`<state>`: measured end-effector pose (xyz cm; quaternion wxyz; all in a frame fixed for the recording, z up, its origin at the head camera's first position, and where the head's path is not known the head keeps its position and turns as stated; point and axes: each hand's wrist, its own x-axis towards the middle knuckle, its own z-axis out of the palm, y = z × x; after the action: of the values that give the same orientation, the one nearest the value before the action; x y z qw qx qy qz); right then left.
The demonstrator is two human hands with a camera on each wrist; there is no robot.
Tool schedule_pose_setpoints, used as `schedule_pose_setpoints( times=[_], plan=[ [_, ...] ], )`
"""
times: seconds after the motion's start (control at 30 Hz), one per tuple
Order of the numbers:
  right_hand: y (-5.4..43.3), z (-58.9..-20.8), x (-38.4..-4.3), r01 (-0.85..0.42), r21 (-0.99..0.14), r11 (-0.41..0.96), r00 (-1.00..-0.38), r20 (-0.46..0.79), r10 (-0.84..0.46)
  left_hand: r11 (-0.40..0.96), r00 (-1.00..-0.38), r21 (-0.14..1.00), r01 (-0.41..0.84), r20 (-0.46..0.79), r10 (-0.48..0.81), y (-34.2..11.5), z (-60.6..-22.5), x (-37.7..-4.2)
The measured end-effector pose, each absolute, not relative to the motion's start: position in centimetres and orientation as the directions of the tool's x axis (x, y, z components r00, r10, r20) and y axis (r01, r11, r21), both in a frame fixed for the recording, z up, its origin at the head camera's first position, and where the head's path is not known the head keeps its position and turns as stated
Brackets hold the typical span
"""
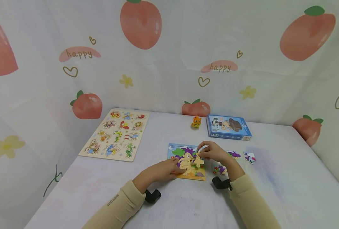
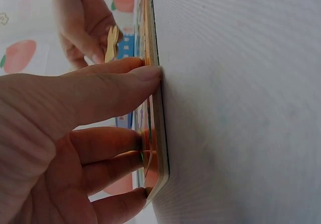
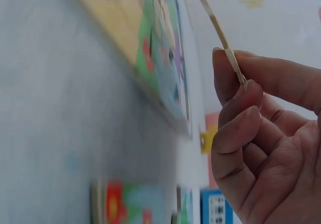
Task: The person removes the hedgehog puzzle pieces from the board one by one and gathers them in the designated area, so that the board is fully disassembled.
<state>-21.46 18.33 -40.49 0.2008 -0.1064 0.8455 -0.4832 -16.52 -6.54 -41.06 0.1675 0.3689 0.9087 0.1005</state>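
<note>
A wooden hedgehog jigsaw board (image 1: 190,177) lies in front of me, mostly filled, with a purple-spined hedgehog on it. My left hand (image 1: 164,170) rests on its lower left part; in the left wrist view its fingers (image 2: 108,143) touch the board's face and the thumb meets the edge. My right hand (image 1: 213,152) pinches a pale yellow puzzle piece (image 1: 198,163) between thumb and fingers above the board's right side. The right wrist view shows that piece (image 3: 216,23) edge-on, raised off the board.
Loose puzzle pieces lie right of the board: a purple one (image 1: 233,154), one at far right (image 1: 250,157) and one near the wrist (image 1: 221,170). Behind stand a small orange toy (image 1: 196,121) and a blue box (image 1: 229,127). An insect puzzle board (image 1: 112,135) lies left.
</note>
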Motion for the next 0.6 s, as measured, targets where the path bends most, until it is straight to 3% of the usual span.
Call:
schedule_pose_setpoints(
  times=[0.6],
  plan=[
    [24.5,-40.6,-19.2,0.04,-0.851,0.524,-0.927,-0.227,-0.298,0.714,-0.681,0.316,0.625,-0.228,0.696,-6.6,-41.0,-16.3]
  ],
)
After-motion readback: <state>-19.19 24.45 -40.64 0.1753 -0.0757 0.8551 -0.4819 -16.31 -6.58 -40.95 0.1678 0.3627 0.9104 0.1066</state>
